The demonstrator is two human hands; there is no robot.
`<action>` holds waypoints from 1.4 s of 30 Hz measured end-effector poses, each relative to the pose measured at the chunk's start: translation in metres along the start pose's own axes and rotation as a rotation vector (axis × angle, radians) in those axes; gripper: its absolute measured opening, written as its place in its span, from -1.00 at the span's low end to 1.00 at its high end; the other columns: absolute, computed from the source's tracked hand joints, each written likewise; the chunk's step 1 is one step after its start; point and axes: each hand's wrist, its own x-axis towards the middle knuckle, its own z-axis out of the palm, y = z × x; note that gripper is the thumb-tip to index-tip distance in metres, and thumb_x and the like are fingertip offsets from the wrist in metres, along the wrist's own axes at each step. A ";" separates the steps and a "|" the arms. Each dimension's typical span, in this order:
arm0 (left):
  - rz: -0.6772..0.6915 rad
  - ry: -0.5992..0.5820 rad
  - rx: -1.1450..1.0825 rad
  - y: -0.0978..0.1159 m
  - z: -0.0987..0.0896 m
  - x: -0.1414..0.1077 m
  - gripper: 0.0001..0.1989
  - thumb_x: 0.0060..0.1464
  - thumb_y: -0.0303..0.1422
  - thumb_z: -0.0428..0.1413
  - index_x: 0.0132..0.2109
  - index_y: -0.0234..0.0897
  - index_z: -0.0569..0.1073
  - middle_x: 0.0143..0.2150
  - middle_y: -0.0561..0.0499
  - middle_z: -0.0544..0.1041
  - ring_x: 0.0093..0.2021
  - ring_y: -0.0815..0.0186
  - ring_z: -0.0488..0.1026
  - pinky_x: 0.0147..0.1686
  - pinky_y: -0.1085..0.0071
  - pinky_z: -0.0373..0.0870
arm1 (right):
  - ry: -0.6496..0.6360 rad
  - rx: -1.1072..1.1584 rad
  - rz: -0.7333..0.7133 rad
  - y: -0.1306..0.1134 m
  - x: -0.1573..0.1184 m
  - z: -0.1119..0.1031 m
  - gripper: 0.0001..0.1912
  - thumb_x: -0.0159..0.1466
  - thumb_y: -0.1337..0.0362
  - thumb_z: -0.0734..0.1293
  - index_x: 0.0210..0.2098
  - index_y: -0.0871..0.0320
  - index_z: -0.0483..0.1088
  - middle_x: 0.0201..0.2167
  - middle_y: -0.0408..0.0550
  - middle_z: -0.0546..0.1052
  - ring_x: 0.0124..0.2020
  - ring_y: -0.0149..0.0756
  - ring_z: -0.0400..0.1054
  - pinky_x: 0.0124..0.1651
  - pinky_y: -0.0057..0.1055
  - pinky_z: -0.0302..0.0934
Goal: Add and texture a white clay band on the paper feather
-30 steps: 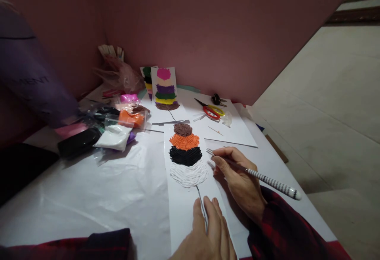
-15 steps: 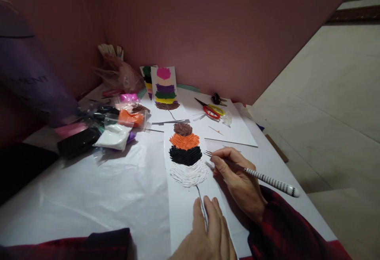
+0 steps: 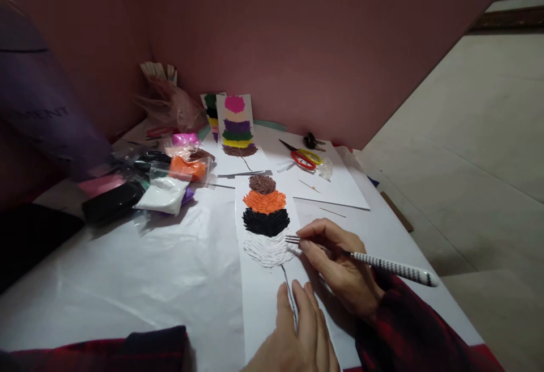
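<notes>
My right hand [image 3: 340,261] grips a fork [image 3: 391,266] with a black-and-white patterned handle. Its tines are over the right side of the white clay band [image 3: 266,250]; whether they touch it I cannot tell. Above that band lie black clay [image 3: 266,222], orange clay [image 3: 264,201] and brown clay [image 3: 262,184], all textured, on a white card [image 3: 257,304]. A thin dark stem line [image 3: 286,282] runs down from the white band. My left hand [image 3: 297,332] rests flat on the lower card, fingers stretched out on both sides of the stem.
Bags of coloured clay [image 3: 164,195] are heaped at the left. A finished-looking striped card [image 3: 236,128] leans at the back. Scissors [image 3: 304,157], keys [image 3: 313,141] and a thin needle-like stick [image 3: 332,212] lie at the right. A pink wall [image 3: 276,37] stands behind the table.
My right hand has moved the fork down and slightly left, from beside the black band to over the white band's right side. My left hand has stayed in place.
</notes>
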 end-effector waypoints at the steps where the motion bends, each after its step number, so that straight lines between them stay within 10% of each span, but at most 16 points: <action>1: -0.001 -0.003 0.005 0.000 -0.001 0.000 -0.69 0.25 -0.52 -0.15 -0.16 -0.33 0.50 -0.22 -0.02 0.63 -0.20 0.18 0.55 -0.22 0.11 0.32 | -0.022 -0.004 -0.003 0.000 -0.001 0.000 -0.93 0.16 0.30 0.33 -0.41 0.15 0.46 -0.54 -0.09 0.54 -0.54 -0.33 0.42 -0.54 -0.47 0.30; 13: 0.005 -0.023 0.025 -0.002 -0.002 0.000 -0.73 0.25 -0.52 -0.12 -0.15 -0.34 0.48 -0.21 -0.05 0.61 -0.18 0.17 0.54 -0.19 0.12 0.32 | -0.225 0.021 0.076 0.000 -0.007 -0.001 -0.91 0.20 0.32 0.28 -0.39 0.16 0.43 -0.61 -0.17 0.42 -0.61 -0.40 0.25 -0.58 -0.46 0.17; 42: 0.085 -0.029 0.032 0.016 0.021 -0.003 -0.71 0.26 -0.39 -0.05 -0.03 -0.43 0.49 -0.09 -0.24 0.60 -0.14 0.03 0.55 -0.25 0.07 0.47 | -0.190 0.016 -0.072 0.016 -0.006 0.003 -0.89 0.29 0.30 0.32 -0.32 0.21 0.44 -0.59 -0.18 0.43 -0.63 -0.47 0.29 -0.57 -0.54 0.19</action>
